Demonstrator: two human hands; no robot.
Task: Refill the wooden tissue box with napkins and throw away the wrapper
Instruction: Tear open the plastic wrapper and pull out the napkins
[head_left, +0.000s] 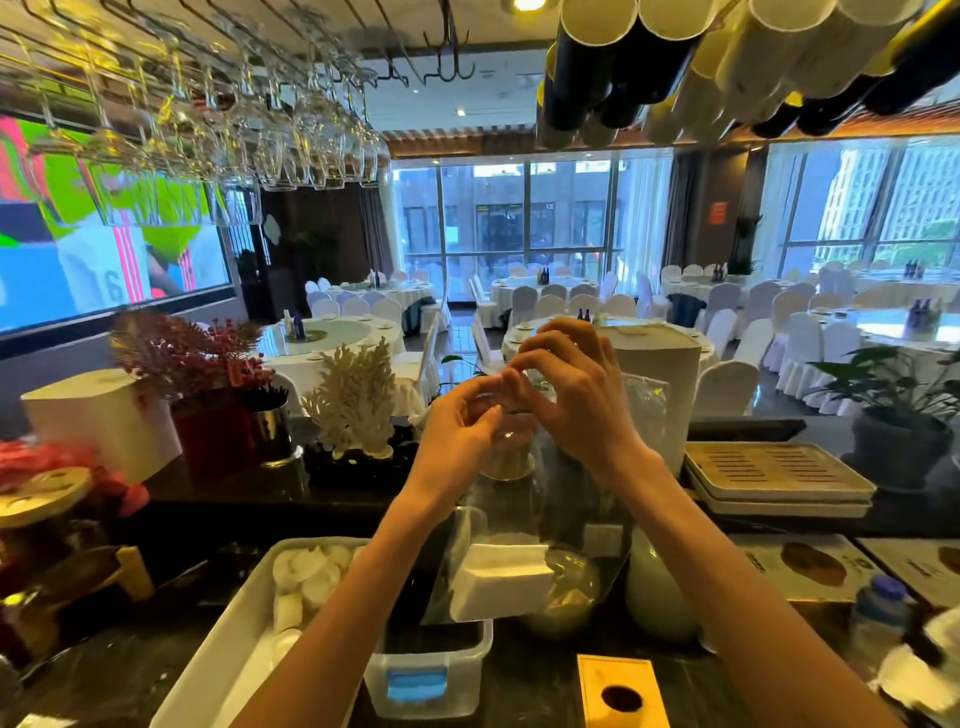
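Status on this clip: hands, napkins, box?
Left hand, right hand pinch top of clear plastic wrapper, raised. White napkin stack inside it. Light wooden tissue box below, untouched.

White napkin stack (501, 579) inside clear wrapper (470, 540); wooden tissue box (644, 680) below, hole up

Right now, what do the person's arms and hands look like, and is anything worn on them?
The left hand and right hand are bare: no gloves, and no rings that I can see. Both forearms are bare too, with no sleeve, watch or bracelet as far as the frame's bottom edge.
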